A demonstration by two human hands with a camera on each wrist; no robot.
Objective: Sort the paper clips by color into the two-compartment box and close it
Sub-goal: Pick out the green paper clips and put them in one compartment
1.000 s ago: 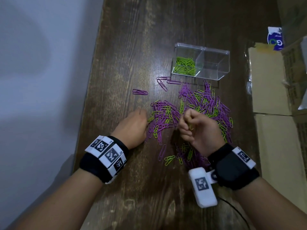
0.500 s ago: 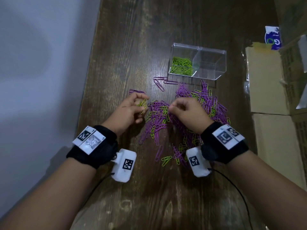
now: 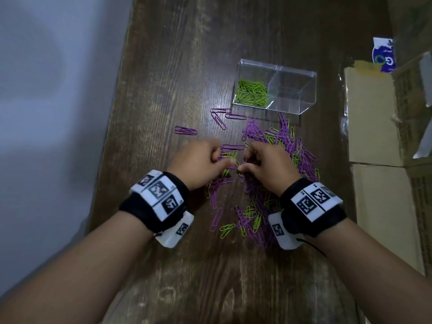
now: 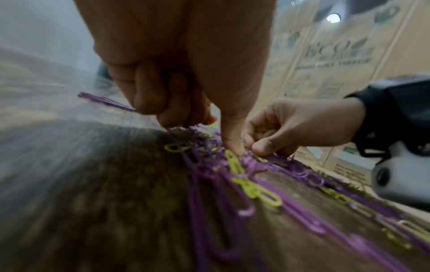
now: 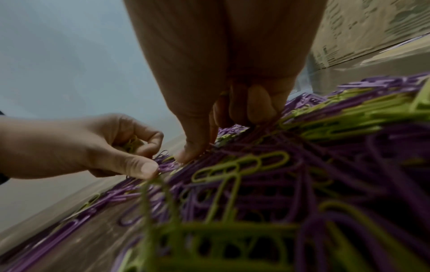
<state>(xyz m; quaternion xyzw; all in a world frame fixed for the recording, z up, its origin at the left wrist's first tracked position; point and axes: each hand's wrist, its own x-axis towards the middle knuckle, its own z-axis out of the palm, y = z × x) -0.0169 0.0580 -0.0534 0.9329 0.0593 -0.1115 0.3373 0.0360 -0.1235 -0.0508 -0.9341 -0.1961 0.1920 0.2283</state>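
A clear two-compartment box (image 3: 301, 73) stands open at the back of the table, with green clips (image 3: 252, 92) in its left half and nothing in its right half (image 3: 292, 94). In front of it lies a mixed pile of purple and green paper clips (image 3: 287, 146). Both hands work at the pile's near left part, fingertips almost touching. My left hand (image 3: 224, 161) has its fingers curled round several green clips (image 5: 131, 145), thumb down on the pile. My right hand (image 3: 245, 163) is curled too, with green clips in its palm (image 4: 266, 131) and its thumb on the clips.
Several loose purple clips (image 3: 185, 130) lie left of the pile and a few more (image 3: 222, 115) near the box. Cardboard boxes (image 3: 374, 118) line the table's right side, with a blue and white packet (image 3: 383, 54) behind them. The table's left edge (image 3: 112, 136) runs along a grey wall.
The left hand has turned palm down and dropped onto the pile. Both hands have come closer together, thumbs nearly meeting over the clips.
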